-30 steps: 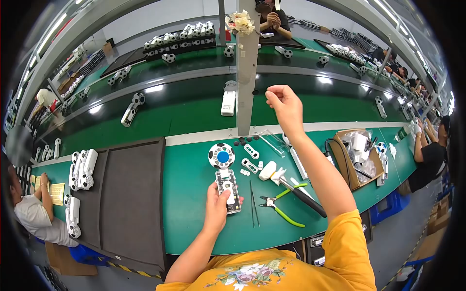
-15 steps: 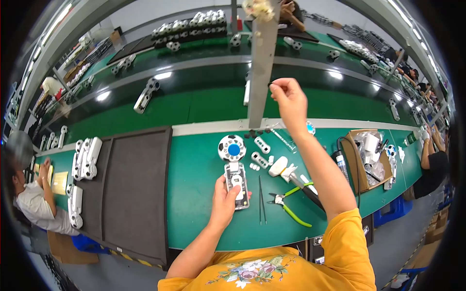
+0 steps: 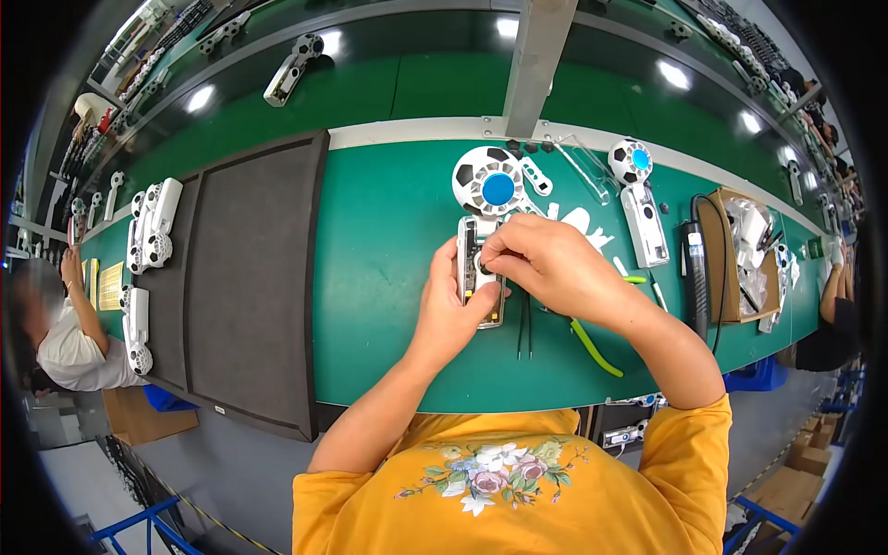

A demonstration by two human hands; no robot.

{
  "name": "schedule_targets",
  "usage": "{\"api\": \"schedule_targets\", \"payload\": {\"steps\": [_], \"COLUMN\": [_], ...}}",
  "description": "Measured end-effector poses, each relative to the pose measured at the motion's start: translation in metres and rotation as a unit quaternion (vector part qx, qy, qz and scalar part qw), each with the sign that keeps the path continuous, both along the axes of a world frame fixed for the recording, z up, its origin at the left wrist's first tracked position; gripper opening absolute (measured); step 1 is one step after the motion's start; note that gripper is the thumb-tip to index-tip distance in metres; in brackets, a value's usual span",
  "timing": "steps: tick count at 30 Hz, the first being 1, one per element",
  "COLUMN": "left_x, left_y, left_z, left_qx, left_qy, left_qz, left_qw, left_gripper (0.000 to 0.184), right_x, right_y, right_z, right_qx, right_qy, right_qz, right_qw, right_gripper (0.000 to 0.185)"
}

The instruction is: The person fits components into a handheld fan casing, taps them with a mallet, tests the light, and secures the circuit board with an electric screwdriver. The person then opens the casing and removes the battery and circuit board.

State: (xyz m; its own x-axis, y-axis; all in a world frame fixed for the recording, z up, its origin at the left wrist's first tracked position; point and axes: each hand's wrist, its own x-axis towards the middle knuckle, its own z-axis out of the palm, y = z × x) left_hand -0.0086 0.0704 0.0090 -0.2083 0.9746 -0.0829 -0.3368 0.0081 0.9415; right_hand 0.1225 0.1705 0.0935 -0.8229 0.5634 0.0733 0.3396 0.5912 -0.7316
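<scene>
My left hand (image 3: 446, 310) is wrapped round the handle of a handheld fan (image 3: 470, 242), which has a round head in a black-and-white football pattern with a blue disc. The handle is open, and its inner parts show. Over it, my right hand (image 3: 560, 264) pinches a small black part (image 3: 485, 269) against the handle; the fingers partly hide it. Just below lie tweezers (image 3: 524, 333) and green-handled pliers (image 3: 597, 350), partly covered by my right forearm. A second football-patterned fan (image 3: 647, 227) lies to the right.
On the left stands a large black tray (image 3: 250, 277), with more fans (image 3: 153, 227) beyond it. A black cylindrical tool (image 3: 696, 277) with a cable lies beside a cardboard box (image 3: 740, 310) of bagged parts. A metal post (image 3: 536, 74) rises at the bench's back edge. Co-workers sit at both sides.
My right hand has come down from beside the post to the fan handle, bringing the small black part. The view has tilted downward. My left hand still holds the fan.
</scene>
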Motion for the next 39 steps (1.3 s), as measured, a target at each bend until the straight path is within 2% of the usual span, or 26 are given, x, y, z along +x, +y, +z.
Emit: {"api": "schedule_targets", "payload": {"steps": [8,11,24,32,36,39], "left_x": [0.000,0.001,0.001,0.003,0.002,0.003], "left_y": [0.001,0.002,0.002,0.003,0.003,0.002], "left_z": [-0.001,0.000,0.001,-0.004,-0.010,-0.007], "left_qx": [-0.015,-0.011,-0.017,-0.011,-0.010,-0.012], "left_qy": [0.002,0.009,0.032,0.060,0.107,0.101], "left_qz": [-0.009,-0.007,-0.002,0.020,0.037,0.041], "left_qw": [1.000,1.000,0.999,0.998,0.994,0.994], "left_gripper": [0.062,0.062,0.061,0.060,0.059,0.059], "right_x": [-0.001,0.001,0.001,0.001,0.000,0.000], "right_y": [0.002,0.004,0.004,-0.004,-0.005,-0.006], "right_z": [-0.006,-0.003,-0.007,-0.017,-0.023,-0.025], "right_qx": [0.071,0.031,0.049,0.164,0.181,0.183], "right_qy": [0.015,0.010,0.005,0.056,0.077,0.085], "right_qz": [0.009,-0.005,0.002,-0.003,-0.008,-0.015], "right_qw": [0.997,0.999,0.999,0.985,0.980,0.979], "right_gripper": [0.006,0.006,0.008,0.007,0.008,0.009]}}
